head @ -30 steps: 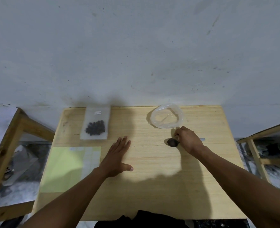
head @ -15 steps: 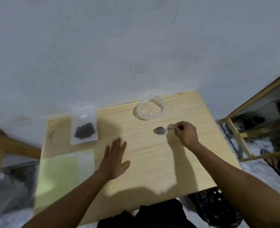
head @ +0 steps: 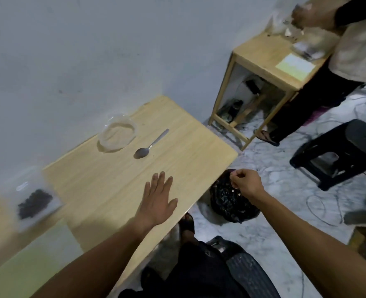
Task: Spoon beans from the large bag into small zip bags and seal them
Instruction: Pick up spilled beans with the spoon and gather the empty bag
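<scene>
Left hand flat on the table, right hand lowered over a black bag on the floor.

Nearest, the left hand is laid palm-down on the wooden table, fingers straight and holding nothing. The right hand is held off the table's edge with its fingers curled; whether something small is pinched cannot be told. Below it a black bag is seen on the floor, contents hard to make out. At the left a blurred small zip bag with a dark clump of beans lies beside a partly cut-off green sheet. Farther off, the spoon lies untouched, bowl toward the viewer, just beside the rolled-down, pale large bag by the wall.
</scene>
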`<state>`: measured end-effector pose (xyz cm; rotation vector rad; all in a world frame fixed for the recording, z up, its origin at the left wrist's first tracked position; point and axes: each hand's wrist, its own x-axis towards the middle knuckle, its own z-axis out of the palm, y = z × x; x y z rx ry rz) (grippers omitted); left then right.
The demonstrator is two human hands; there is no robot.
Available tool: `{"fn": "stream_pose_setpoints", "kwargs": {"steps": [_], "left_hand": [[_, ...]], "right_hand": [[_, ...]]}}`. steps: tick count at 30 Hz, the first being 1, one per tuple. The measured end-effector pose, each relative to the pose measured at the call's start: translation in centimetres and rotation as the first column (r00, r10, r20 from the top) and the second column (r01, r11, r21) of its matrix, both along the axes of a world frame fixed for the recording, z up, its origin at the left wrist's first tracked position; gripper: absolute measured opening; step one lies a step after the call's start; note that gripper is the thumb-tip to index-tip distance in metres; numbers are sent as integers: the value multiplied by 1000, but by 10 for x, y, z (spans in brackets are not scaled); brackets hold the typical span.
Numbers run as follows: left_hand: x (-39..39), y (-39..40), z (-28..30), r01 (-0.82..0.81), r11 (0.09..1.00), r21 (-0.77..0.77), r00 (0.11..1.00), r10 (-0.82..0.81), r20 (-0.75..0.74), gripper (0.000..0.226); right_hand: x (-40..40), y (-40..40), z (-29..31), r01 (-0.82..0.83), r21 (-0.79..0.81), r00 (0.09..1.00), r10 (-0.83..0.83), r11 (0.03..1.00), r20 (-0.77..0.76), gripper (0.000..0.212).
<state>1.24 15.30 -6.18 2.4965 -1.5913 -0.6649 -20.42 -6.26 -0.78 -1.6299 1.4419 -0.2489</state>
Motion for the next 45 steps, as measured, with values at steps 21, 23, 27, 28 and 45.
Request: {"fn": "stream_pose_setpoints", "kwargs": {"steps": [21, 23, 27, 28, 45], "left_hand": [[18, -138, -16, 56, 997, 50, 996, -59, 64, 95], [18, -137, -18, 48, 998, 33, 997, -50, 57, 94], [20, -136, -20, 44, 999, 10, 998, -45, 52, 93], [20, -135, -20, 46, 999, 12, 997, -47, 56, 93], [38, -38, -3, -287, 958, 15, 958, 288, -12, 90]], "right_hand": [[-54, -109, -109, 188, 151, 939, -133, 970, -319, 48], [-48, -113, -108, 151, 167, 957, -101, 974, -273, 58], [-29, -114, -95, 96, 71, 982, -83, 993, -171, 66], [-22, -115, -89, 91, 34, 985, -85, 995, -152, 65], [211, -73, -17, -586, -378, 747, 658, 717, 91, 42]]}}
